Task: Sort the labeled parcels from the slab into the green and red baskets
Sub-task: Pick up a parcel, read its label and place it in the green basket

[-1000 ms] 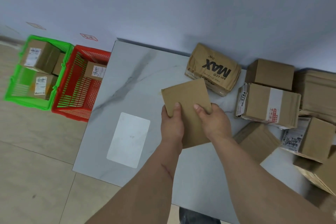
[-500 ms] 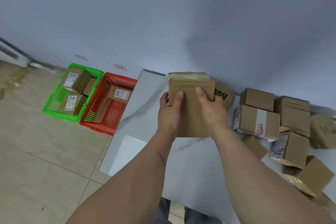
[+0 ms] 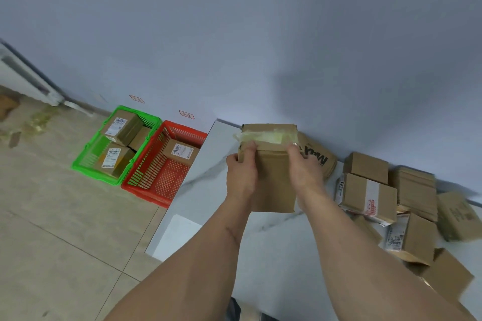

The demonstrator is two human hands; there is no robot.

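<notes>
Head view: both hands hold one brown parcel (image 3: 271,180) upright above the slab (image 3: 206,190), the left hand (image 3: 241,177) gripping its left edge and the right hand (image 3: 305,174) its right edge, fingers curled round the sides and thumbs on the near face. A band of clear tape (image 3: 263,137) crosses the parcel's top end; no address label shows on the face turned to the camera. The step in hand appears to be inspection: the parcel is best turned over slowly, gripped by the edges so the fingers do not cover a label, until the writing faces the camera, and only then carried left to a basket. The green basket (image 3: 86,164) and red basket (image 3: 151,190) stand side by side on the floor, the red one just beside the slab's left edge; the boxes in them carry white labels too small to read. Two small signs (image 3: 186,114) on the wall above the baskets are illegible. Behind the right hand a brown bag (image 3: 319,161) shows large dark letters, partly hidden, seemingly "MAX". A taped box (image 3: 367,195) among the unsorted heap on the right bears digits on its end, possibly "5144", and red print too fine to read.
</notes>
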